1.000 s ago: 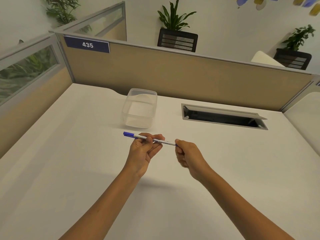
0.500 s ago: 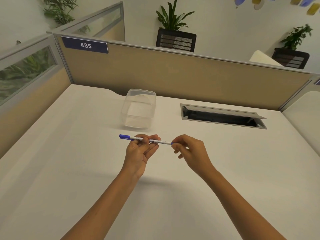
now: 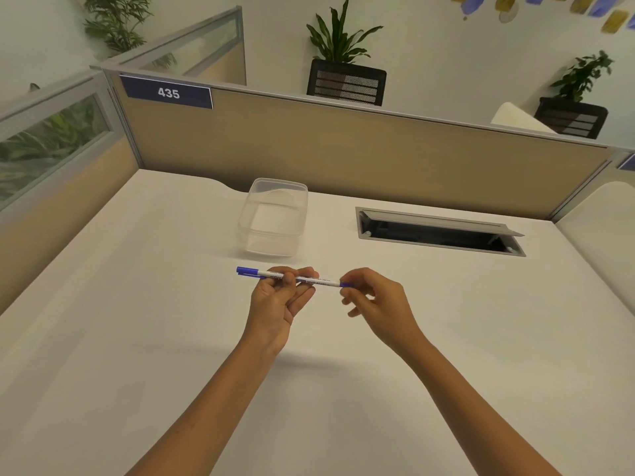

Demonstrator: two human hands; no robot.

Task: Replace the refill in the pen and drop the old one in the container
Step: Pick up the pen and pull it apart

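A white pen (image 3: 321,280) with a blue cap at its left end lies level above the desk. My left hand (image 3: 280,298) grips its barrel near the middle, thumb and fingers wrapped round it. My right hand (image 3: 376,300) pinches the blue end piece at the pen's right tip with thumb and forefinger, the other fingers spread loosely. A clear plastic container (image 3: 275,218) stands open on the white desk just beyond the pen, with nothing visible inside. No spare refill shows in view.
An open cable hatch (image 3: 436,231) is sunk into the desk at the back right. Beige partition walls (image 3: 343,149) close the desk at the back and the left. The white desk (image 3: 137,338) spreads wide in front.
My right hand's fingers have loosened from a closed fist to a fingertip pinch on the pen's right tip. The pen has drifted slightly left and sits more level.
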